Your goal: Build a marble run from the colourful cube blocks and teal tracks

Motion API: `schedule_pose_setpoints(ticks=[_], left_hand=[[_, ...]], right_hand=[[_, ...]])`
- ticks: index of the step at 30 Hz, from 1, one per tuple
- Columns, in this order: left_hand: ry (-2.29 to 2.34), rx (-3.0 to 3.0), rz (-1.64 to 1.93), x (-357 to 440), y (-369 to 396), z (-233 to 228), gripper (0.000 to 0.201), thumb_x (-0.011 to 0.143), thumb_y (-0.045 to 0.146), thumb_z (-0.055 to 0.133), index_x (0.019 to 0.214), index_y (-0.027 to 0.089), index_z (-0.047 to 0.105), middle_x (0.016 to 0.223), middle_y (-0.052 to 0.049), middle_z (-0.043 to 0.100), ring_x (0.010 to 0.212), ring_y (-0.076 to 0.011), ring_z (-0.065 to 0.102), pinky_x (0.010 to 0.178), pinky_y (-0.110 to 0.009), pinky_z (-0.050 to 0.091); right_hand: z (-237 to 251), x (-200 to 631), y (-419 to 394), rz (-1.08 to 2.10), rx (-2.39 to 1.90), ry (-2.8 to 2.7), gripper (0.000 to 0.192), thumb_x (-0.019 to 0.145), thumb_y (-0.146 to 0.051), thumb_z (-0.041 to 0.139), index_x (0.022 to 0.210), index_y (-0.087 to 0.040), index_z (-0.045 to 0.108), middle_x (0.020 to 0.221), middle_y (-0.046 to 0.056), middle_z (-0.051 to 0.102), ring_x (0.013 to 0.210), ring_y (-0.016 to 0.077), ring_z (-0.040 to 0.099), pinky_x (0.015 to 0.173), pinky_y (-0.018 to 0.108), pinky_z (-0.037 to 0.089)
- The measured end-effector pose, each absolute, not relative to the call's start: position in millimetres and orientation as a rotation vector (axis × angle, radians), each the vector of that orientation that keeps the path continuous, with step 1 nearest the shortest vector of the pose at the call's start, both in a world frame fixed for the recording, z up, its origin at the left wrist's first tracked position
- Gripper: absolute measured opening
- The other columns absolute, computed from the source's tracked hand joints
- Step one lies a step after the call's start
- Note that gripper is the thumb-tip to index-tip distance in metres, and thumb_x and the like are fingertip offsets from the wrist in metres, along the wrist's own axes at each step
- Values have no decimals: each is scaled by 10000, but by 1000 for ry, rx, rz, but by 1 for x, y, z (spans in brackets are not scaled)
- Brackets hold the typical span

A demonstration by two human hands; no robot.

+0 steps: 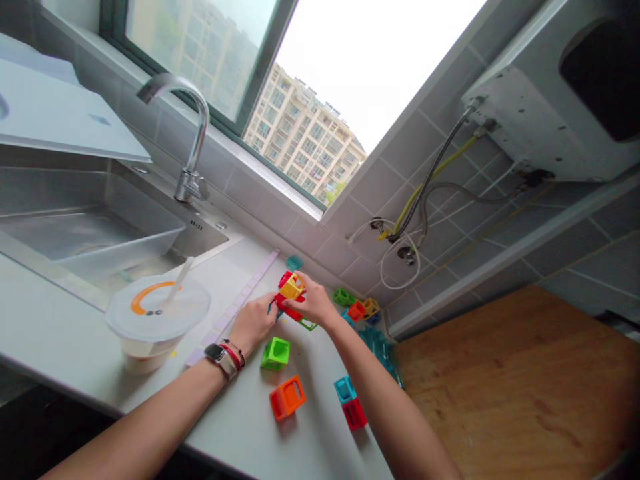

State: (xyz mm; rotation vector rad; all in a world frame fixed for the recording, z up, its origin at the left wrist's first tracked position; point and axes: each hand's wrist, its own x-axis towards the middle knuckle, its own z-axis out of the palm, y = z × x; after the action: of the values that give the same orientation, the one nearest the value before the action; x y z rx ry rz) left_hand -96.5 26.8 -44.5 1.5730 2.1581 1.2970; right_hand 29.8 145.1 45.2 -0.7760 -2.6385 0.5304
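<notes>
My hands meet over the white counter around a cluster of hollow cube blocks. My right hand (316, 300) has its fingers round a yellow block (291, 287) at the top of the cluster. At the lower left, my left hand (254, 321) closes on a red block (287, 305), its fingertips partly hidden. Another red piece shows behind the yellow one, and a green edge pokes out below. Nearer to me stand a green block (275, 353) and an orange block (287, 398). Beside my right forearm, a blue block (345, 389) touches a red one (355, 414).
A lidded tub (157, 313) stands left of my left arm, near a pale purple strip (235, 310). Further left are the sink (55, 183) and tap (195, 153). More blocks (356, 311) lie by the wall. A wooden board (500, 380) is at right, below hoses (435, 173).
</notes>
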Motion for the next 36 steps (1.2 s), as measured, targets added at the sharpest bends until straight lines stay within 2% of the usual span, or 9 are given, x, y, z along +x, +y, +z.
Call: schedule_pose_setpoints(ticks=[3,5,11,19,25,27,31,33,36], left_hand=[[2168,1510,1367,-95,26,-44,389,969,273,437,1338,204,540,1192,-117,728,993,-264,721,814,-334,517],[2171,1479,1369,-95,27,-45,449,942,236,444,1386,195,491,1209,-126,721,995,-275,723,824,-356,530],[2058,1574,1435,-95,31,-53,377,933,212,429,1292,224,542,1131,-94,731,999,-274,718,854,-372,542],[1827,1550,1699,-97,41,-63,533,942,323,515,1447,184,418,1425,-138,575,1310,-282,572,1115,-456,452],[1830,1591,1669,-98,45,-69,515,918,229,484,1427,152,456,1377,-159,582,1304,-288,561,1131,-482,442],[1822,1607,1661,-99,45,-70,514,914,206,475,1423,138,456,1378,-165,575,1306,-290,551,1136,-486,435],[1796,1619,1661,-100,45,-71,516,920,192,458,1434,158,446,1352,-151,582,1283,-290,554,1124,-497,440],[1776,1629,1668,-100,46,-72,515,929,190,437,1442,161,442,1350,-150,580,1292,-288,544,1128,-500,434],[1761,1638,1660,-101,46,-72,523,936,195,417,1456,147,432,1377,-159,559,1331,-287,513,1151,-500,411]], right_hand=[[45,34,146,527,-778,-2655,878,725,-418,830,1493,-218,452,1213,79,705,1018,221,687,941,352,536],[45,35,146,528,-786,-2657,907,713,-428,839,1500,-217,442,1216,79,701,1032,221,683,942,350,531],[45,34,149,587,-756,-2693,894,749,-395,818,1531,-245,413,1173,55,708,989,207,678,929,340,530],[53,27,155,623,-627,-2832,1012,745,-269,821,1603,-309,287,1311,52,645,1126,231,645,1020,374,484],[60,48,171,565,-616,-2775,1190,653,-438,899,1620,-236,236,1439,149,557,1315,303,544,1115,465,415],[67,71,189,554,-697,-2664,1071,714,-499,849,1595,-230,303,1405,142,596,1288,284,574,1109,458,429],[79,136,238,337,-1132,-2245,585,901,-497,625,1383,-169,579,1172,131,725,1093,255,679,999,420,517],[78,168,260,241,-1379,-2167,462,924,-430,573,1269,-132,648,1118,143,742,1048,245,696,967,390,533],[68,202,278,244,-1535,-2191,315,865,-323,641,1093,-119,716,1026,149,762,991,252,718,926,383,548]])
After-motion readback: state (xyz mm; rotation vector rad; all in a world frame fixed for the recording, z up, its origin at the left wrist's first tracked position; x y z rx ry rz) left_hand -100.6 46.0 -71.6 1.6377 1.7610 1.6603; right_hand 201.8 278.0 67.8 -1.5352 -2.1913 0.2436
